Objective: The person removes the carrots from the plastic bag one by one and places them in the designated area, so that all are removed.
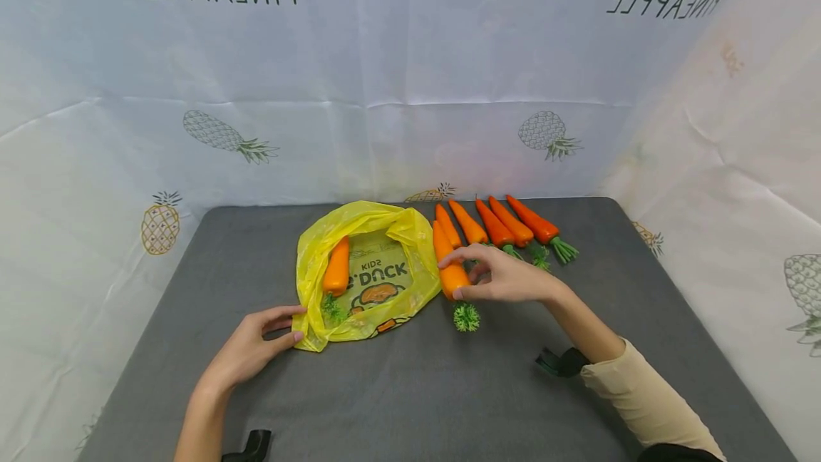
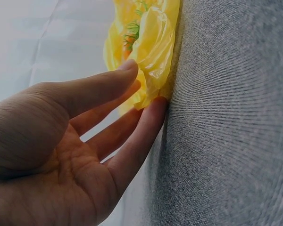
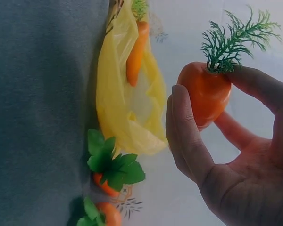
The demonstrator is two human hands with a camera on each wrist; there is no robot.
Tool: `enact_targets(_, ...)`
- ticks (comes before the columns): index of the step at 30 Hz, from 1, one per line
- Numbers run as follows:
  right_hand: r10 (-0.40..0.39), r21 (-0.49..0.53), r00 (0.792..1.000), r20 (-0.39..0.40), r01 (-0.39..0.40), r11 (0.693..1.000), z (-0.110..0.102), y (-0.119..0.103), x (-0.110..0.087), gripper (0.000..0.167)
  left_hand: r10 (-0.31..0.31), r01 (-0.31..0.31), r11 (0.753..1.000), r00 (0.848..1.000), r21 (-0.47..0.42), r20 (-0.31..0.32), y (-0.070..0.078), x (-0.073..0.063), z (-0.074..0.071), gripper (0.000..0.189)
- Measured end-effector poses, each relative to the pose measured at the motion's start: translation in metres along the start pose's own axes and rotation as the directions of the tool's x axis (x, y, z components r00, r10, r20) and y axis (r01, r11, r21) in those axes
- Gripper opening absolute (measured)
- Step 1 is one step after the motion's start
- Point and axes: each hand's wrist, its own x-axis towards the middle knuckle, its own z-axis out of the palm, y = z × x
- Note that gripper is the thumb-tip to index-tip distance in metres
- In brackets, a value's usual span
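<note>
A yellow plastic bag (image 1: 308, 248) lies with its mouth spread wide on the grey table. Inside its left part rests one orange carrot (image 1: 336, 269) with green leaves. My left hand (image 1: 253, 344) holds the bag's near left edge between thumb and fingers. In my right hand (image 1: 507, 275), thumb and fingers grip another orange carrot (image 1: 454, 281) near its leafy top, just beside the bag's right rim. The right wrist view shows this carrot (image 3: 205, 92) raised above the table, leaves up. Behind the right hand lie several more carrots (image 1: 494, 224).
The grey table (image 1: 385, 405) has a straight back edge against a white curtain (image 1: 410, 148) printed with pineapples. Loose carrots line the back right, the rightmost carrot (image 1: 535, 222) being redder. Black straps (image 1: 564, 362) circle the wrists.
</note>
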Motion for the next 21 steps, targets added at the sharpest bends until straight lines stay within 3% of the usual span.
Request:
enact_targets(7,0.067,-0.001,0.998,0.012,-0.067,0.998,0.007,0.006,-0.015,0.052,0.006,-0.006,1.0,1.0,0.01,0.002,0.001,0.001,-0.001,0.047)
enact_targets(21,0.1,0.029,0.992,0.081,-0.103,0.994,0.028,0.029,-0.035,0.05,0.009,-0.009,1.0,1.0,0.023,-0.006,0.002,0.0,0.001,0.046)
